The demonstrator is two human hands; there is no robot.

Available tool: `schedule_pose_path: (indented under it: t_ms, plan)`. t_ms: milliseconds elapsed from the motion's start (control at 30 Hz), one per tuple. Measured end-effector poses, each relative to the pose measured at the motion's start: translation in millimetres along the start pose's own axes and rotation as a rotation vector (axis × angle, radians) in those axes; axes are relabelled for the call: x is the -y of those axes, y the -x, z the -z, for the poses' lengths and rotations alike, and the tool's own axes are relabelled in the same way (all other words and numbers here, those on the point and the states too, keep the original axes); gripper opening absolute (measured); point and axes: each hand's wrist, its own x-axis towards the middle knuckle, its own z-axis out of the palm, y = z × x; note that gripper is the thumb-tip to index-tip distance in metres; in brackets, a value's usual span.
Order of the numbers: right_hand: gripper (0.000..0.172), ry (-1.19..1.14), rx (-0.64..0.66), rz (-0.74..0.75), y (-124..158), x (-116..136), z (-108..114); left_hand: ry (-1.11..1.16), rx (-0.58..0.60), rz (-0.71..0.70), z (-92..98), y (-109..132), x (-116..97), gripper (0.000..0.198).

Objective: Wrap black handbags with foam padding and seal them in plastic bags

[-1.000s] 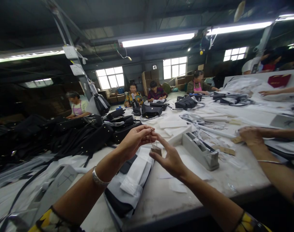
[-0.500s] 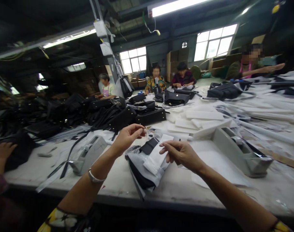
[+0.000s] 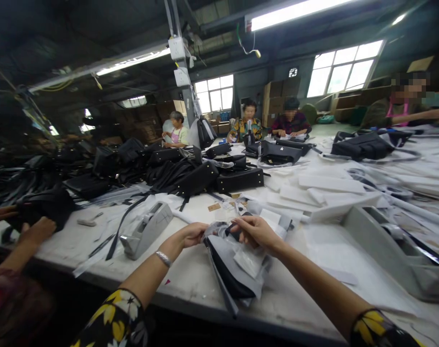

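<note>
Between both hands [image 3: 222, 233] (touching): wrapped bag [image 3: 237, 265].

I'm in a bag-making factory hall.
Around my long white worktable [image 3: 212, 284] sit other workers, heaps of black leather handbags [image 3: 201, 178], grey tape dispensers [image 3: 145, 231], stacked cardboard boxes [image 3: 273, 94], fluorescent tube lights [image 3: 295, 12] overhead.

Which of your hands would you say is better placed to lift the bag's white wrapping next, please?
Probably the right hand: it rests on top of the wrapped bag, fingers on its wrapping, while the left hand only grips the bag's left edge.
</note>
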Motion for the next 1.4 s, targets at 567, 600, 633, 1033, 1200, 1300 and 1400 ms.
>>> schedule_pose_path:
  t_ms: [567, 600, 633, 1033, 1200, 1300, 1400]
  plan:
    - [0.052, 0.164, 0.085, -0.015, 79, 37, 32, -0.151, 0.236, -0.504, -102.4, 70, -82, 0.041]
    - [0.052, 0.186, 0.077, -0.014, 84, 42, 32, -0.193, 0.246, -0.517, -108.2, 75, -86, 0.036]
    - [0.051, 0.198, 0.066, -0.013, 89, 45, 33, -0.235, 0.235, -0.533, -113.3, 79, -89, 0.031]
    - [0.041, 0.221, 0.008, 0.088, 129, 48, 30, -0.603, 0.079, -0.583, -140.4, 114, -87, 0.029]
    - [0.038, 0.233, -0.001, 0.098, 123, 48, 29, -0.629, -0.004, -0.587, -145.8, 108, -85, 0.026]
    - [0.036, 0.253, 0.017, 0.115, 127, 50, 31, -0.762, -0.081, -0.639, -142.6, 111, -85, 0.025]
    - [0.031, 0.321, 0.029, 0.166, 140, 49, 35, -0.897, -0.169, -0.666, -136.4, 122, -82, 0.021]
